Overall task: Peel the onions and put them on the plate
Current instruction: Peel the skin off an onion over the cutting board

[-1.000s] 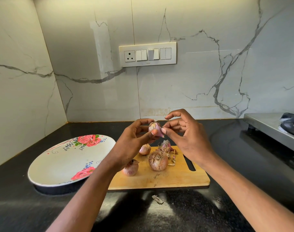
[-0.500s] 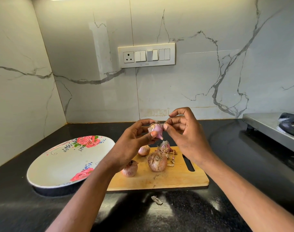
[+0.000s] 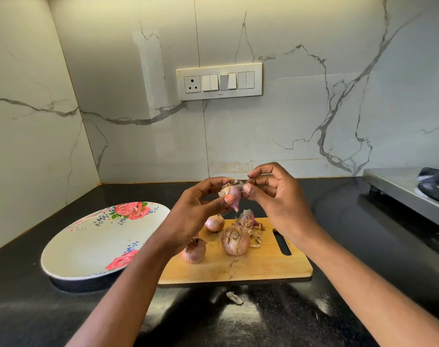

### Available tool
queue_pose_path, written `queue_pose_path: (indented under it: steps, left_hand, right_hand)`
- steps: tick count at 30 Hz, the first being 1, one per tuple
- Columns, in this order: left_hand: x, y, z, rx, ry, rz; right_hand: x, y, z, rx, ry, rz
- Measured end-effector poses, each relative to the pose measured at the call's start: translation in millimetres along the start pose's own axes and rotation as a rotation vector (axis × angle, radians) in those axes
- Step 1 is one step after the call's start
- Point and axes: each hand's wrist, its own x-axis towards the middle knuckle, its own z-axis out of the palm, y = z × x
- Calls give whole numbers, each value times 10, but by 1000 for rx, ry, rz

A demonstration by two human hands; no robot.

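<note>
Black counter (image 3: 38, 309), bare floral plate (image 3: 88, 246)

Stove (image 3: 411, 189) (far right) is cut off by edge.

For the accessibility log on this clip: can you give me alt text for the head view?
Left hand holds a small onion above a wooden cutting board while the right hand pinches its papery skin. Three unpeeled onions and loose peels lie on the board; a floral plate with no onions sits to its left.
</note>
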Motion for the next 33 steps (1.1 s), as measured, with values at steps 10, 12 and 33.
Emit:
queue_pose_path:
  steps: [10, 12, 33]
  left_hand:
    - [-20, 10, -29, -103, -21, -6]
    - [-21, 6, -32, -117, -2, -8]
    - [-15, -11, 16, 135, 33, -64]
  right_hand:
    - [85, 27, -142, 137, 92, 170]
    - [63, 110, -218, -126, -113, 190]
    - [17, 172, -230, -493, -304, 73]
